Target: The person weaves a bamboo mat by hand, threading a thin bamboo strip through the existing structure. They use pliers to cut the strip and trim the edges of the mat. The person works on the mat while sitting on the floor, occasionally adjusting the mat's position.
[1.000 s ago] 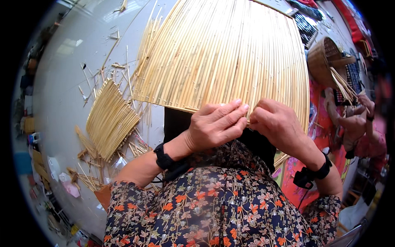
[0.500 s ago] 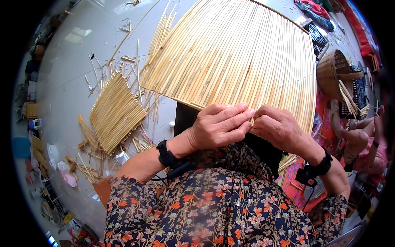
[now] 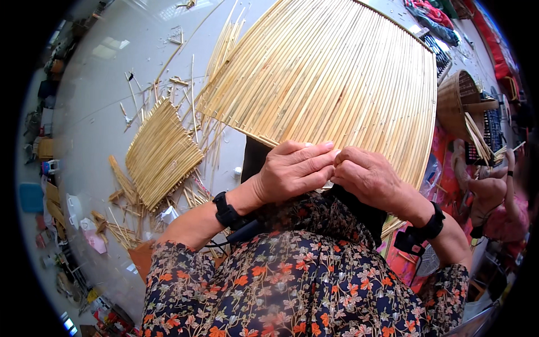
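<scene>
A large mat of pale, straight plant stalks (image 3: 337,84) lies side by side in front of me, its near edge at my hands. My left hand (image 3: 297,171) is closed over that edge, fingers stretched together along it and the thumb hidden underneath. Touching its fingertips, my right hand (image 3: 368,174) is bent into a pinch at the same edge. What the right fingertips hold is too small and covered to make out. Both wrists wear black bands.
A smaller stalk mat (image 3: 163,154) lies on the grey floor to the left, among loose stalks and scraps. At the right stands a woven basket (image 3: 456,104) beside a dark crate (image 3: 492,129). Another person's bare arm (image 3: 511,180) shows at the far right.
My right hand has shifted slightly left along the edge, its fingertips now against the left hand's. At the far right, the other person's arm has risen toward the crate.
</scene>
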`<act>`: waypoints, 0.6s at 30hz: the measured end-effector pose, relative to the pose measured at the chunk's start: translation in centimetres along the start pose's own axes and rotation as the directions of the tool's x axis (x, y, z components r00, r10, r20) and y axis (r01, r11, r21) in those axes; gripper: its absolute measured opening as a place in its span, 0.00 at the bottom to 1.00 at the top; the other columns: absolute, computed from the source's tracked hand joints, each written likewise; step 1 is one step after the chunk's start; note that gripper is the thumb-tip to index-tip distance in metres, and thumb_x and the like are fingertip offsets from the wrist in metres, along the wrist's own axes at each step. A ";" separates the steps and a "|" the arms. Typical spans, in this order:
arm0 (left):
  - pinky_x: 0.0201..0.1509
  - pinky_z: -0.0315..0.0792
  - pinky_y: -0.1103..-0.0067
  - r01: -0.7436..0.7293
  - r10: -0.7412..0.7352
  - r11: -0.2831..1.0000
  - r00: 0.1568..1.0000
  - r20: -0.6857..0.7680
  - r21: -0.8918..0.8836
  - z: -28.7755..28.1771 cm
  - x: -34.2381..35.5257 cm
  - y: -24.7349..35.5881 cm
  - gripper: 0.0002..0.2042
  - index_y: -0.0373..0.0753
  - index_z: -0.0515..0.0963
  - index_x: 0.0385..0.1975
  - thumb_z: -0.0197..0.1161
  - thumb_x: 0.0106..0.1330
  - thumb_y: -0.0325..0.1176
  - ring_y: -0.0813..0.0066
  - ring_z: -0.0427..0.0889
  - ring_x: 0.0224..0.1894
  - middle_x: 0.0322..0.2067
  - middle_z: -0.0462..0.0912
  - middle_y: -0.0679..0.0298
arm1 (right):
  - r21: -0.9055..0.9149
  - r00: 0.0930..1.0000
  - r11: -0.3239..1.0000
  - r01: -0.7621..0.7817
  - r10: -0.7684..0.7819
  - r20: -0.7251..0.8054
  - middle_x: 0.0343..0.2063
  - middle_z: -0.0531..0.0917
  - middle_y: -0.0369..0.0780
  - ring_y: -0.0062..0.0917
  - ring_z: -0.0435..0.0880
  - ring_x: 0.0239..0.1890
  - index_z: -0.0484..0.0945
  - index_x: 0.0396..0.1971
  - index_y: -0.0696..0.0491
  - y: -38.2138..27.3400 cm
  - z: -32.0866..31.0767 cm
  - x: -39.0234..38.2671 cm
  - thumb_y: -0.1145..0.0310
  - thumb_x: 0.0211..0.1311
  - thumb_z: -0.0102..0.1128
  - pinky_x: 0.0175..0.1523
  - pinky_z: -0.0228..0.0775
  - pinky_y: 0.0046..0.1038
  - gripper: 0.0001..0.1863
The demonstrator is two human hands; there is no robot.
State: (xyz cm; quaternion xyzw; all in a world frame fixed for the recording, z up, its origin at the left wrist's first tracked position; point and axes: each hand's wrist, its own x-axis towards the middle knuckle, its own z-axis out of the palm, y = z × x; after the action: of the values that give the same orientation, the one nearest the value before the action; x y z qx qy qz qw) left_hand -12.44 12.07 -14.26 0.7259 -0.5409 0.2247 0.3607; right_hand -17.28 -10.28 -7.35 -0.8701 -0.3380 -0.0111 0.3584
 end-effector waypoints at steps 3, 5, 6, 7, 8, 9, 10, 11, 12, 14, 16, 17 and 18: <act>0.54 0.76 0.77 0.005 -0.005 0.999 1.000 0.016 -0.043 0.1 0.1 0.0 0.05 0.48 0.84 0.38 0.69 0.65 0.36 0.73 0.87 0.56 0.50 0.89 0.67 | 0.125 0.983 0.991 -0.047 0.068 -0.173 0.34 0.79 0.41 0.32 0.83 0.34 0.75 0.33 0.55 -1.1 -0.3 1.4 0.74 0.66 0.63 0.34 0.76 0.29 0.05; 0.53 0.77 0.77 0.024 -0.023 1.000 0.999 0.029 -0.012 0.2 -0.2 0.0 0.04 0.48 0.85 0.38 0.69 0.65 0.35 0.73 0.87 0.56 0.50 0.89 0.67 | 0.129 0.954 0.990 0.049 -0.009 -0.298 0.33 0.82 0.40 0.29 0.85 0.30 0.75 0.34 0.55 -0.9 -0.9 3.3 0.73 0.68 0.64 0.32 0.75 0.25 0.05; 0.53 0.77 0.77 0.036 -0.036 0.999 0.999 0.031 -0.009 0.5 -0.2 0.3 0.04 0.49 0.85 0.38 0.69 0.65 0.35 0.73 0.87 0.56 0.50 0.89 0.68 | 0.594 0.888 0.703 -0.390 0.458 0.041 0.26 0.84 0.38 0.22 0.84 0.22 0.75 0.34 0.56 -2.2 -2.0 2.7 0.71 0.72 0.63 0.25 0.73 0.21 0.07; 0.52 0.77 0.78 0.026 -0.026 1.000 0.999 0.026 -0.008 0.5 0.0 0.3 0.04 0.48 0.85 0.38 0.68 0.65 0.34 0.73 0.88 0.56 0.50 0.89 0.68 | 0.693 0.852 0.585 -0.422 0.517 0.083 0.24 0.83 0.37 0.20 0.83 0.20 0.75 0.34 0.57 -2.3 -2.0 2.5 0.70 0.73 0.61 0.23 0.72 0.19 0.08; 0.52 0.77 0.78 0.016 -0.016 1.000 1.000 0.021 -0.009 0.1 0.1 -0.1 0.04 0.48 0.85 0.38 0.68 0.65 0.34 0.73 0.88 0.55 0.49 0.90 0.68 | 0.776 0.813 0.452 -0.441 0.568 0.131 0.22 0.82 0.36 0.18 0.81 0.19 0.75 0.35 0.57 -2.4 -1.9 2.6 0.69 0.75 0.60 0.22 0.71 0.18 0.09; 0.52 0.77 0.78 0.006 -0.006 1.000 1.000 0.008 -0.027 0.1 0.5 -0.2 0.04 0.48 0.85 0.38 0.68 0.65 0.34 0.73 0.88 0.55 0.49 0.90 0.68 | 0.835 0.760 0.308 -0.455 0.624 0.184 0.20 0.82 0.35 0.16 0.80 0.17 0.75 0.35 0.57 -2.5 -2.1 2.1 0.68 0.76 0.59 0.20 0.70 0.17 0.10; 0.52 0.77 0.79 0.007 -0.007 1.000 1.000 0.015 -0.008 0.1 0.7 -0.1 0.04 0.49 0.85 0.37 0.68 0.65 0.33 0.74 0.88 0.55 0.49 0.90 0.69 | 0.817 0.813 0.373 -0.439 0.552 0.185 0.18 0.82 0.35 0.16 0.83 0.19 0.75 0.35 0.58 -1.6 -2.4 1.7 0.66 0.79 0.56 0.22 0.73 0.17 0.11; 0.52 0.76 0.80 0.017 -0.017 1.000 1.000 0.006 -0.014 0.3 0.8 0.0 0.03 0.48 0.84 0.36 0.68 0.64 0.33 0.75 0.88 0.55 0.49 0.90 0.69 | 0.765 0.865 0.516 -0.384 0.491 0.103 0.17 0.81 0.34 0.16 0.83 0.20 0.75 0.36 0.58 -0.9 -2.7 1.5 0.67 0.78 0.56 0.22 0.74 0.17 0.11; 0.52 0.76 0.80 0.023 -0.022 1.000 1.000 0.010 -0.004 0.3 0.7 0.0 0.03 0.49 0.84 0.35 0.69 0.64 0.33 0.75 0.88 0.55 0.48 0.90 0.70 | 0.808 0.879 0.481 -0.341 0.468 0.093 0.19 0.80 0.35 0.16 0.81 0.19 0.73 0.37 0.57 -0.7 -3.4 1.7 0.65 0.79 0.55 0.22 0.72 0.17 0.11; 0.53 0.75 0.81 0.027 -0.027 1.000 0.999 0.033 0.000 0.1 0.6 0.0 0.02 0.48 0.84 0.34 0.69 0.64 0.32 0.74 0.88 0.55 0.48 0.91 0.68 | 0.917 0.871 0.352 -0.187 0.492 -0.011 0.21 0.76 0.33 0.14 0.75 0.18 0.71 0.38 0.56 -0.5 -6.2 2.8 0.63 0.80 0.54 0.21 0.67 0.15 0.12; 0.54 0.74 0.81 0.032 -0.031 0.999 0.997 0.071 -0.004 -0.2 0.4 0.2 0.02 0.46 0.84 0.35 0.68 0.64 0.31 0.71 0.89 0.54 0.48 0.91 0.65 | 0.950 0.889 0.311 -0.006 0.437 -0.138 0.22 0.70 0.29 0.11 0.69 0.19 0.72 0.39 0.55 2.1 -10.8 4.6 0.60 0.81 0.52 0.21 0.60 0.13 0.13; 0.54 0.74 0.81 0.050 -0.051 0.999 0.995 0.080 0.018 -0.7 0.1 0.1 0.02 0.46 0.84 0.35 0.68 0.64 0.31 0.71 0.89 0.54 0.48 0.91 0.65 | 0.981 0.844 0.192 -0.018 0.529 -0.088 0.22 0.75 0.31 0.14 0.74 0.20 0.74 0.40 0.53 2.6 -11.2 5.2 0.62 0.81 0.52 0.22 0.68 0.16 0.10; 0.54 0.74 0.81 0.047 -0.047 0.999 0.997 0.067 -0.007 -0.6 0.7 0.2 0.02 0.46 0.84 0.35 0.68 0.64 0.31 0.71 0.89 0.54 0.48 0.91 0.65 | 0.995 0.761 0.102 -0.017 0.646 -0.054 0.22 0.80 0.33 0.17 0.80 0.21 0.76 0.40 0.51 2.3 -12.7 5.1 0.65 0.81 0.53 0.24 0.77 0.19 0.08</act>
State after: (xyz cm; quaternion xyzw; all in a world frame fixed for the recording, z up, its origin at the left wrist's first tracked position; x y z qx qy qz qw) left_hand -12.33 12.03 -13.34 0.7439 -0.5363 0.1896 0.3509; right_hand -9.20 -16.49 1.99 -0.4607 0.0535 0.0705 0.8831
